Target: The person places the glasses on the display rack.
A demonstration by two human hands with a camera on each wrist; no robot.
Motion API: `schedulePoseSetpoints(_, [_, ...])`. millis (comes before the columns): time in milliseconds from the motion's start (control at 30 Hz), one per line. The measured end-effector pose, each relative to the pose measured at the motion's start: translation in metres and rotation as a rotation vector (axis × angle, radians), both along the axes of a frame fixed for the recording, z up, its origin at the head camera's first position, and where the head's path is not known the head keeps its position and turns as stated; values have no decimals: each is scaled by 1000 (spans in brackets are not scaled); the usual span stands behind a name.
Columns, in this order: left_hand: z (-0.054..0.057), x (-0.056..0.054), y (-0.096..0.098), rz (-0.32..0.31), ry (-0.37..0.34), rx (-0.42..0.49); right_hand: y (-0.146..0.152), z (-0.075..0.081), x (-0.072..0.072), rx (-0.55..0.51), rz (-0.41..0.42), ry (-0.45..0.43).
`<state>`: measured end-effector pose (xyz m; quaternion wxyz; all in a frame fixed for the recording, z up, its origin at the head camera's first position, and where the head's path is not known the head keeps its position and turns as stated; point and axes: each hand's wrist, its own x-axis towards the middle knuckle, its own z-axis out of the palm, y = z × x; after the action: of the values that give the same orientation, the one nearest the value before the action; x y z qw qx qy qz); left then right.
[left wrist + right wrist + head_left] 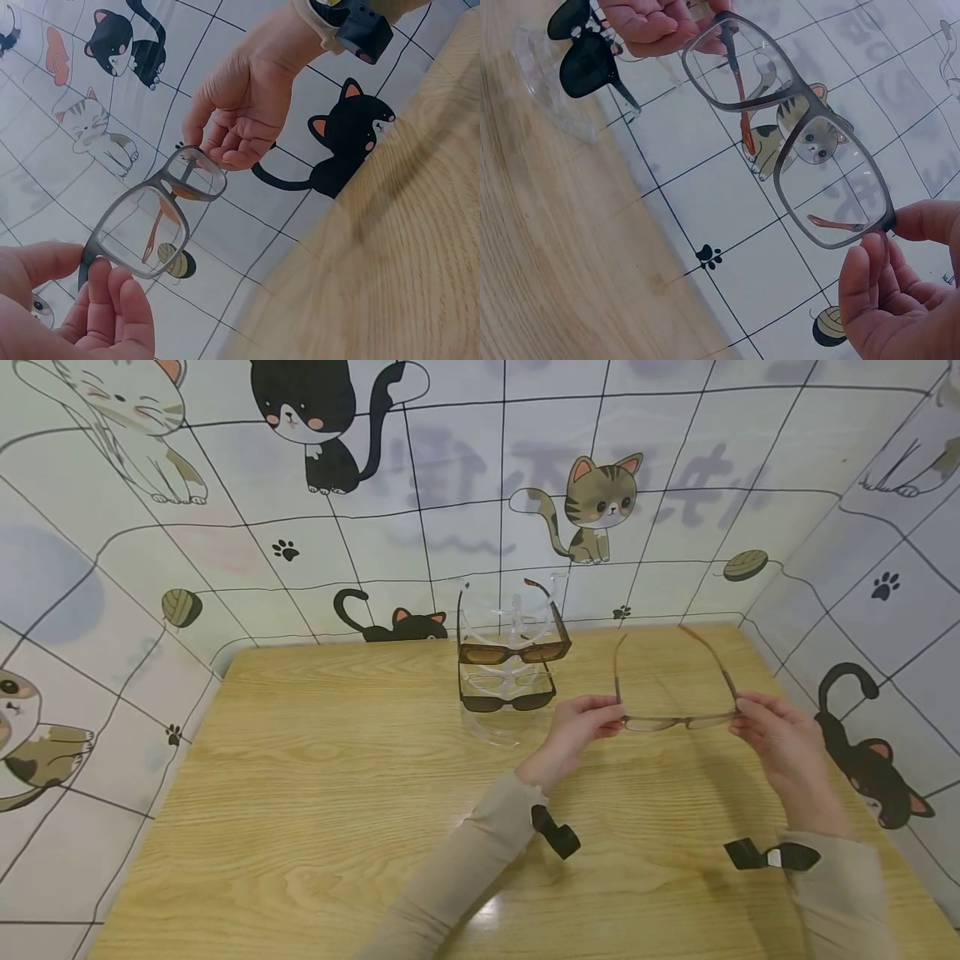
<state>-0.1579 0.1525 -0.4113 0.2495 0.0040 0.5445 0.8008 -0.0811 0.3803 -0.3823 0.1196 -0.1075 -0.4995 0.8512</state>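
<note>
A pair of eyeglasses point(680, 722) with a grey frame, clear lenses and orange-brown temple tips is held up over the right part of the table. My left hand point(577, 732) pinches it at the left hinge, thumb and fingers on the corner of the frame. The opposite hinge is pinched by my right hand point(787, 747). Both temples are unfolded and point away toward the back wall. In the right wrist view the whole front of the eyeglasses point(802, 101) shows between the two hands, tilted.
Left of the hands stands a clear display stand point(516, 610) near the table's back edge. It carries brown sunglasses point(551, 652) on top, thin-framed glasses point(483, 680) in the middle and black sunglasses point(487, 702) below. Cat-printed cloth point(450, 543) walls the wooden table point(300, 793).
</note>
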Motion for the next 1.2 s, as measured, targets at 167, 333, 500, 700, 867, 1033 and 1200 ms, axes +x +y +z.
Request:
schedulePoseSetpoints(167, [10, 4, -3, -17, 29, 6, -2, 9, 5, -23, -9, 25])
schedulePoseSetpoints(333, [21, 7, -7, -29, 52, 13, -3, 15, 7, -27, -6, 34])
schedulePoseSetpoints(500, [29, 8, -11, -26, 74, 34, -3, 21, 7, -61, 21, 57])
schedulePoseSetpoints(700, [36, 10, -13, -14, 85, 37, -5, 28, 9, -58, 39, 98])
schedulePoseSetpoints(867, [44, 11, -16, 15, 109, 58, -7, 35, 9, -43, 43, 110])
schedulePoseSetpoints(1033, [55, 12, -20, 53, 141, 76, -11, 43, 7, -39, 52, 101])
schedulePoseSetpoints(1200, [64, 10, -26, 91, 175, 83, -17, 53, 2, 0, 42, 67])
